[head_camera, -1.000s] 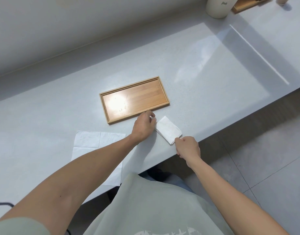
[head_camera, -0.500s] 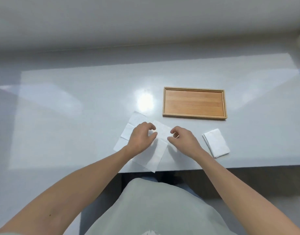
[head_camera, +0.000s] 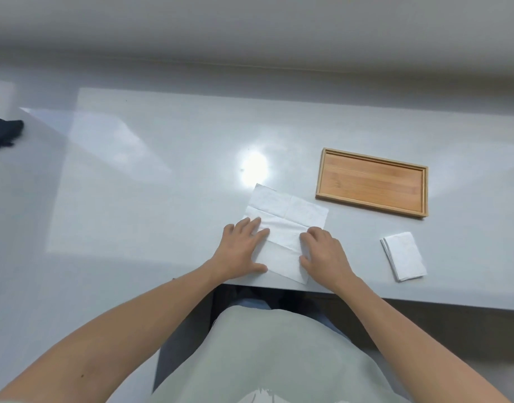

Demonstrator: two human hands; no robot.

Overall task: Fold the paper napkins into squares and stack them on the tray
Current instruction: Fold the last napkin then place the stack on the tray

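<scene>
An unfolded white paper napkin (head_camera: pixel 287 216) lies flat on the grey counter near its front edge, its crease lines showing. My left hand (head_camera: pixel 240 251) rests flat on the napkin's left side with fingers spread. My right hand (head_camera: pixel 322 251) presses flat on its right side. Neither hand grips anything. A folded white napkin (head_camera: pixel 404 259) lies to the right by the counter's edge. The wooden tray (head_camera: pixel 319 175) sits behind it at the right and holds nothing.
The grey counter (head_camera: pixel 151 199) runs wide to the left and back to a wall. A dark object (head_camera: pixel 3 133) lies at the far left edge. The counter's front edge runs just under my wrists.
The view swung left from the folded napkin to the unfolded one. Both hands went from bunched fingertips on the sheet to lying flat on it, and the sheet now lies smooth.
</scene>
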